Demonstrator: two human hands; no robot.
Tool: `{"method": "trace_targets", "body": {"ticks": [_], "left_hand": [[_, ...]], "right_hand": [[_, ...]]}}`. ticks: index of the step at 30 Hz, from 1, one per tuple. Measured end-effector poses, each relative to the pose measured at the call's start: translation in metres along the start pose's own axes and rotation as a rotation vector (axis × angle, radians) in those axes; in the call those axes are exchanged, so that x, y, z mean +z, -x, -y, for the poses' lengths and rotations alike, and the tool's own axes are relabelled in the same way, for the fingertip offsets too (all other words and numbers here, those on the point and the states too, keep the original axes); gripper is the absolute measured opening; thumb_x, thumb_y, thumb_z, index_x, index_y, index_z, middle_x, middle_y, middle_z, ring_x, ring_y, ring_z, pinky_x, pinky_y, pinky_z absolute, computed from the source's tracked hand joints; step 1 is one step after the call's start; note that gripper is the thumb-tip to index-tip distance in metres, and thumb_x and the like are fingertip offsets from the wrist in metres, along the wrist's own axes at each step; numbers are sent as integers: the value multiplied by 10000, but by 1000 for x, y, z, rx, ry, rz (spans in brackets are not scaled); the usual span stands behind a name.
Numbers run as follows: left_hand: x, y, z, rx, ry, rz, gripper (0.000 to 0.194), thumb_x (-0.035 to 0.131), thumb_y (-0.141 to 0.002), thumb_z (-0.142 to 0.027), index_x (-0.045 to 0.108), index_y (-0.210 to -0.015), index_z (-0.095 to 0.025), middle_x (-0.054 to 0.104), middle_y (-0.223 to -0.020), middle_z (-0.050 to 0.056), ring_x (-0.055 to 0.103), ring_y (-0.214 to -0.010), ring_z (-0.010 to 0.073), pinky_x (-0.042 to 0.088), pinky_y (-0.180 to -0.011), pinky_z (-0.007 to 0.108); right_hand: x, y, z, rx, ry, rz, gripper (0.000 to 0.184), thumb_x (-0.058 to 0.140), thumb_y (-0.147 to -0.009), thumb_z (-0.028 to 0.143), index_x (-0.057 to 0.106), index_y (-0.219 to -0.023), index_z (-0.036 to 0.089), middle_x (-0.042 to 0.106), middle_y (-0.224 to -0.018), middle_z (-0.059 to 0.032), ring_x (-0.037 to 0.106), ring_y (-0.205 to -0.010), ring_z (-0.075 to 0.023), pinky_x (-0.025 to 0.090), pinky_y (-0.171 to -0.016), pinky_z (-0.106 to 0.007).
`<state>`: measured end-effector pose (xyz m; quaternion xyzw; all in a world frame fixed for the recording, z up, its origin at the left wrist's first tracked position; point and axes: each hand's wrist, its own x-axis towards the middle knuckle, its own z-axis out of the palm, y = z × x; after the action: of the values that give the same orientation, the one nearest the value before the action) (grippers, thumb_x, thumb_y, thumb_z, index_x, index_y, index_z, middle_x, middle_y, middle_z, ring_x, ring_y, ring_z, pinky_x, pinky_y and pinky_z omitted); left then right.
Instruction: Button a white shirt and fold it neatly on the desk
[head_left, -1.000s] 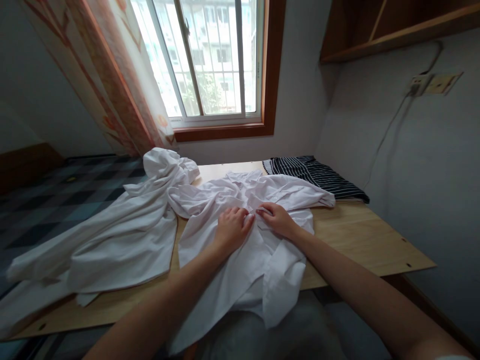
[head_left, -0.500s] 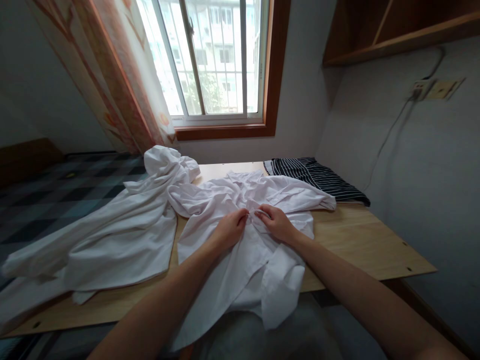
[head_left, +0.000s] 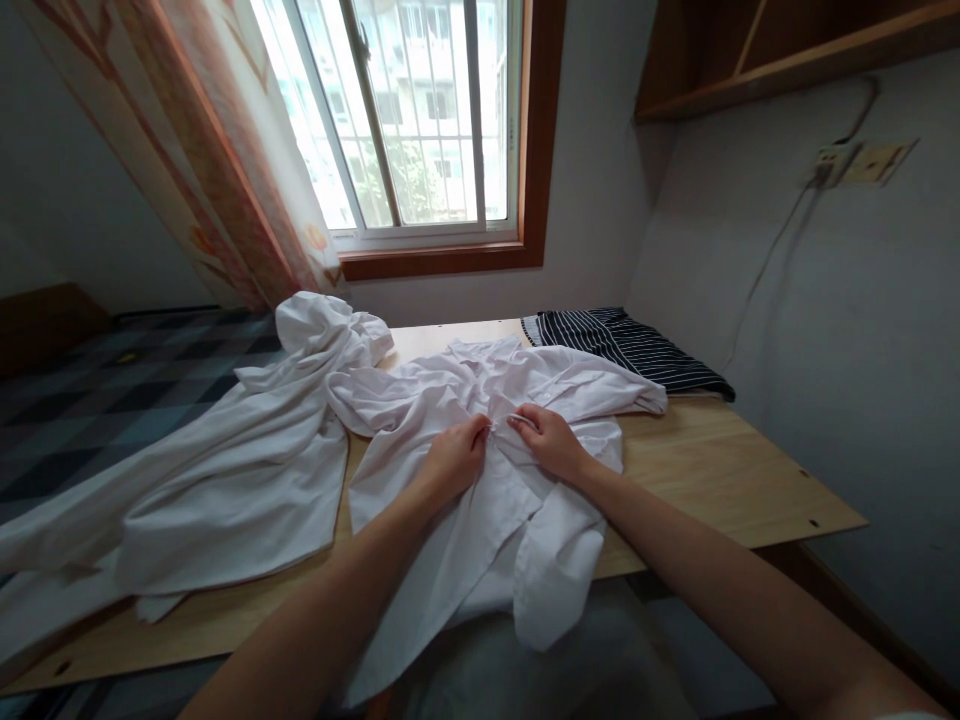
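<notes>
A white button-up shirt point(head_left: 442, 540) lies spread and wrinkled on a wooden board, its collar toward the window and its lower hem hanging over the near edge. My left hand point(head_left: 456, 458) is closed on the front edge of the shirt near its middle. Close beside it, my right hand point(head_left: 551, 440) pinches the opposite front edge between thumb and fingers. Both hands lift the cloth slightly where the two edges meet. Any button between the fingertips is too small to make out.
Left of the shirt lies another white garment point(head_left: 240, 510), bunched at its far end. A black striped folded cloth point(head_left: 630, 350) rests at the back right of the wooden board point(head_left: 720, 470). A checked bedspread point(head_left: 172, 365) covers the left; a window point(head_left: 420, 130) stands ahead.
The view has shifted slightly. Both hands keep their grip on the shirt's front edges, with only small finger movement between them.
</notes>
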<state>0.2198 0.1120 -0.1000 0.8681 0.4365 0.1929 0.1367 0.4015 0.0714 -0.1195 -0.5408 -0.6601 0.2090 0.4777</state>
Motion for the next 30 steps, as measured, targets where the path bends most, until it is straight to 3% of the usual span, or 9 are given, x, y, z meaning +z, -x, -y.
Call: {"method": "trace_targets", "body": {"ticks": [6,16,22,30], "left_hand": [[7,-5,1,123,-5,-90,256,409,-921,-192,658,-980,-187,718,-966,92,609,-945,245,443,-869,360],[7,-4,-2,103,191,-62,243,352,-902,-248,584,-856,-193,657,-888,72,586,-903,224,436,-850,352],[3,-4,-5,83,179,-94,356,345,-946,-409,512,-705,-208,582,-726,27,553,-777,203,403,-742,322],[2,-5,-5,36,234,-84,304,437,-917,-386,593,-740,-194,606,-731,17,563,-771,182,407,-711,286]], "right_hand": [[1,0,0,16,62,18,188,520,-905,335,605,-800,204,642,-755,-8,574,-730,-170,402,-704,-265],[2,2,-4,-2,47,32,191,516,-894,391,590,-913,216,646,-827,-9,598,-796,-186,432,-759,-283],[1,4,2,3,77,30,168,520,-887,366,576,-961,226,616,-790,4,602,-763,-186,432,-729,-281],[0,6,8,-37,108,41,173,518,-905,329,598,-1026,234,637,-756,16,610,-721,-170,432,-707,-262]]}}
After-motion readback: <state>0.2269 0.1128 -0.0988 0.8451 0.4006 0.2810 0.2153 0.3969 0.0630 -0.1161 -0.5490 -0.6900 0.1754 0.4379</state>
